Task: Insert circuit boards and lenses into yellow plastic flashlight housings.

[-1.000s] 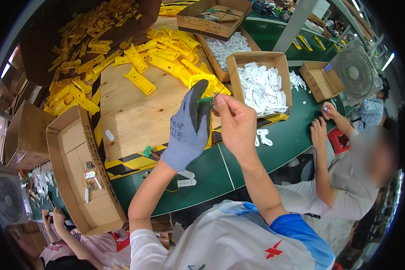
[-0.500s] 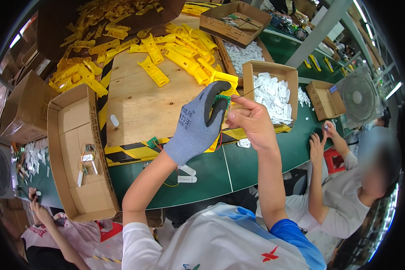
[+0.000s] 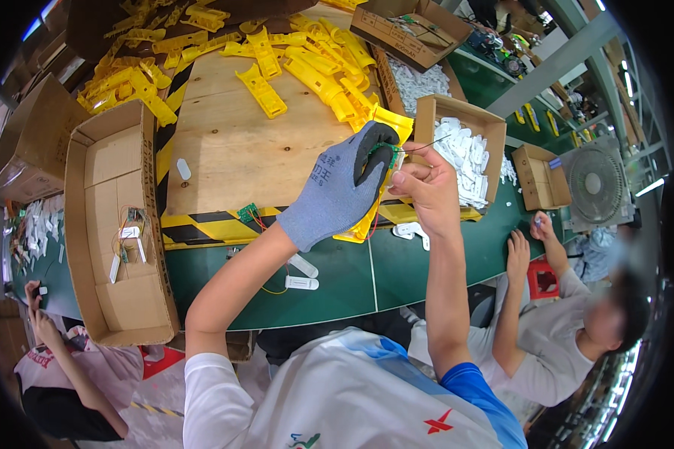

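Place: a small-parts assembly workshop, factory-floor kind.
Bench: a long green worktable [image 3: 427,277] with a plywood board [image 3: 262,150] edged in yellow-and-black hazard tape.
Stock: heaps of identical yellow plastic parts [image 3: 314,67] across the board; cardboard boxes [image 3: 120,224] set as bins, one filled with small white plastic pieces [image 3: 464,153].
Electronics: small green circuit boards [image 3: 249,214] with thin wires lying loose.
People: co-workers [image 3: 569,329] seated close at the same bench.
Cooling: a standing fan [image 3: 595,183] beside the line.
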{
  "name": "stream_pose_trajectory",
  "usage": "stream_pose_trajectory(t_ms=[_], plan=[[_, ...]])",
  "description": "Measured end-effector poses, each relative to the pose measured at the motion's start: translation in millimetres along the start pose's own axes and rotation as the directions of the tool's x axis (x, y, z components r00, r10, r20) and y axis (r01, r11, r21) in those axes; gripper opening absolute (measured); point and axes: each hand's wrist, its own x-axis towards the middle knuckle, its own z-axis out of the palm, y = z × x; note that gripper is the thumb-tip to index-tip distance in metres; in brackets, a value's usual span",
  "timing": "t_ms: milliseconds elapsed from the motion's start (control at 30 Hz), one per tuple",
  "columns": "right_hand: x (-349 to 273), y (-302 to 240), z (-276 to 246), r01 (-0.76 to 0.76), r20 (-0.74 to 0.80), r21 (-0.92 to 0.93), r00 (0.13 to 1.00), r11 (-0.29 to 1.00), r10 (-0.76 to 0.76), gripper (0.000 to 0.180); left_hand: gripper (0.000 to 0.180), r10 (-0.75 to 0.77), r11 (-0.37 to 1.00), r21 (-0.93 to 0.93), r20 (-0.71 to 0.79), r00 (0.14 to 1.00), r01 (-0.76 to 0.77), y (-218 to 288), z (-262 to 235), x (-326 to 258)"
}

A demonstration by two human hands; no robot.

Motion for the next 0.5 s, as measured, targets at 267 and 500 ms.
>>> stream_pose_trajectory(t_ms=[267,500], plan=[[-6,9,8,0.159,-0.069,0.024,0.985,0.987,-0.157,0.044,0.022,0.019,1.000,0.015,-0.049,0.999,-0.019,6,4,-2],[-7,10,9,0.170,-0.055,0.044,0.984,0.985,-0.167,0.044,0.024,0.004,0.999,0.045,-0.023,1.000,-0.003,0,12,-3]])
